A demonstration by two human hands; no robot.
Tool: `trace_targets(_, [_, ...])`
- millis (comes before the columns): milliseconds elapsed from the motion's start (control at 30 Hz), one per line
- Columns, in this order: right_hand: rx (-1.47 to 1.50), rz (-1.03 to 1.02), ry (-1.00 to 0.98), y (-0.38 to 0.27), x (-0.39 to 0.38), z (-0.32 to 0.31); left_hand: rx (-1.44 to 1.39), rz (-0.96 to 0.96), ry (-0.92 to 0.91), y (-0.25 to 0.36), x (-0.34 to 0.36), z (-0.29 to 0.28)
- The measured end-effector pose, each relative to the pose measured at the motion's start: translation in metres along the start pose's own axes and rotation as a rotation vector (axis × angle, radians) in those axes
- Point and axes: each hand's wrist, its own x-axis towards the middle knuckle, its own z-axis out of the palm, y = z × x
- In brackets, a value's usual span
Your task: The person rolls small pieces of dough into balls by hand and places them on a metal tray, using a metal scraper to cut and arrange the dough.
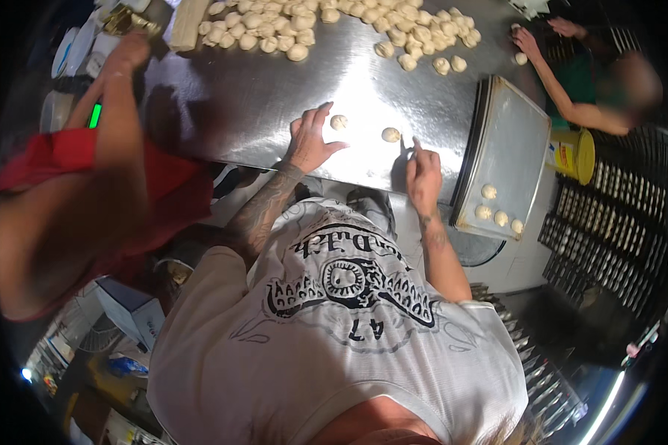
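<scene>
Left hand, middle of frame: thumb and fingers spread wide, nothing gripped. Its gap faces a small round pale dough ball; just beside it, no clear contact. Right hand, right of centre: fingers bunched near a second pale dough ball with a creased top. Dark narrow shape at those fingertips — tool or shadow, can't tell, so can't call that grip.

Both balls sit on the shiny steel bench, near its front edge, well apart. Rectangular metal tray is right of centre; four small pale dough balls sit at its lower end. Loose heap of pale dough pieces along the top of the frame.

Step in hand looks like working single balls. To do it well: cup lightly with the left, don't squash; steady each ball before the right touches it — soft dough probably dents or skids on bare steel. Lift from underneath.
</scene>
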Motion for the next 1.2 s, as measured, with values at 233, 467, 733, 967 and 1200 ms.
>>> trace_targets(233, [0.237, -0.043, 0.244, -0.009, 0.053, 0.023, -0.054, 0.079, 0.075, -0.006, 0.009, 0.022])
trace_targets(467, [0.406, -0.110, -0.135, 0.029, 0.028, -0.015, -0.329, -0.110, -0.017, 0.086, -0.024, 0.076])
trace_targets(733, [0.106, 0.374, 0.436, 0.195, -0.089, -0.243, -0.307, 0.357, -0.321, 0.337, 0.005, 0.200])
trace_targets(967, [-0.312, 0.123, 0.607, 0.277, -0.084, -0.244, 0.001, 0.636, -0.507, 0.363, 0.010, 0.295])
trace_targets(1200, [0.513, 0.119, 0.423, 0.109, -0.072, -0.170, -0.708, -0.203, -0.795, 0.295, 0.006, 0.182])
